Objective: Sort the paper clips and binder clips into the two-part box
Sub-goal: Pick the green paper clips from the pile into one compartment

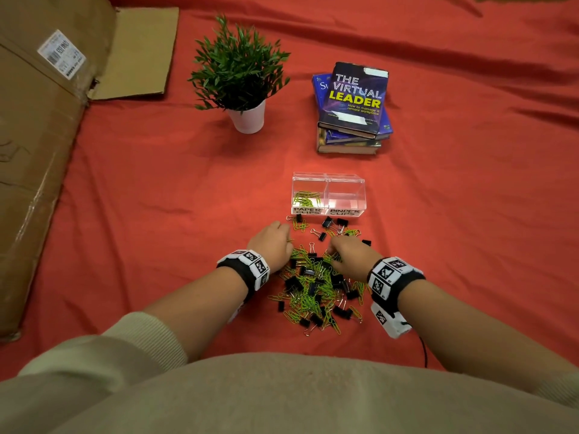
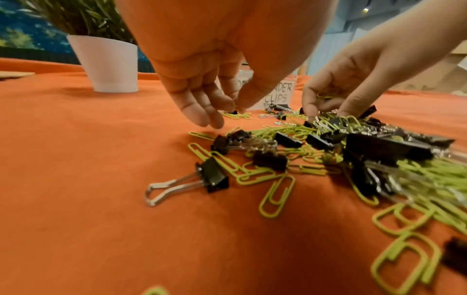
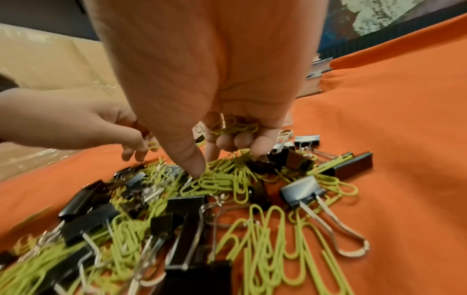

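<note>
The left hand [image 1: 271, 244] hovered at the pile's left edge, fingers curled down, pinching a green paper clip [image 3: 152, 145]. The mixed pile [image 1: 316, 289] of paper clips and black binder clips lay just before the clear box [image 1: 329, 195]. The right hand [image 1: 351, 256] cupped several paper clips [image 3: 233, 127] in its curled fingers.

Left arm [image 1: 194, 296]: extended forward, sleeve pushed up, marker band on the wrist.
Left hand [image 1: 271, 244]: palm down, fingers [image 2: 202, 107] pointing downward, loosely curled, thumb close to the fingertips.
Right arm [image 1: 445, 308]: extended forward, marker band on the wrist.
Right hand [image 1: 354, 256]: palm down, outer fingers [image 3: 242, 139] curled in, thumb and forefinger reaching down.
</note>
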Demonstrator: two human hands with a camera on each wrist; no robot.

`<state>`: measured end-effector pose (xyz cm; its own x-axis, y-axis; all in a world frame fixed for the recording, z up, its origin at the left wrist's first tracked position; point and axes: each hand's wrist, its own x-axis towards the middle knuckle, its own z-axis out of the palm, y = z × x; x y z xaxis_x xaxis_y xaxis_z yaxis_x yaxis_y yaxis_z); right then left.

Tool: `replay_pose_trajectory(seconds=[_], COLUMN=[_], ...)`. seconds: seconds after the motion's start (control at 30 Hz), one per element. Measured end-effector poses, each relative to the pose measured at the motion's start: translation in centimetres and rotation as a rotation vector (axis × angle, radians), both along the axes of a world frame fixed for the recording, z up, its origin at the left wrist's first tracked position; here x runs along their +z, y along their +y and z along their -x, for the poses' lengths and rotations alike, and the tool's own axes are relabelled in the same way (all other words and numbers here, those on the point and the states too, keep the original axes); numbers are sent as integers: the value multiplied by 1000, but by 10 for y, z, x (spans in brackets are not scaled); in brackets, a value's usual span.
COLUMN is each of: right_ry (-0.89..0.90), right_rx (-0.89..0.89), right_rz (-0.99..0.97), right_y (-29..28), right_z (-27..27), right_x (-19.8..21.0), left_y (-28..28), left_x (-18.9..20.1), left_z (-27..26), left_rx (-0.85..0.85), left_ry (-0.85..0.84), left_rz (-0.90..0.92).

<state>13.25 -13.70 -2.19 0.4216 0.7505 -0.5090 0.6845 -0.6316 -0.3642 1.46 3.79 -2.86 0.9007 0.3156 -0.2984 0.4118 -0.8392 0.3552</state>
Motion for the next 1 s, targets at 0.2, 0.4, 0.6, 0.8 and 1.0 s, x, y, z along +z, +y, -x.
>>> replay_pose_trajectory(seconds=[0.2,0.4,0.6,0.8,1.0], right_ry=[-166,-1,401,440,-99], right_rx=[125,-65,-389,-517,-177], right_rz=[-39,-81,-93,-257,-83], right_y=[-2,0,19,70,122], right_z=[11,7,-23,-57,-55], right_x=[-6,-2,33,62,59], left_y=[-6,-11,-13,-14,-10], left_x=[-5,-4,-3,-2,-4], left_z=[6,9,7,5,3], left_rx=[-99,-170,-223,-194,-86], left_ry=[-9,-4,46,57,93], left_rz=[-10,-2,-41,-14,91])
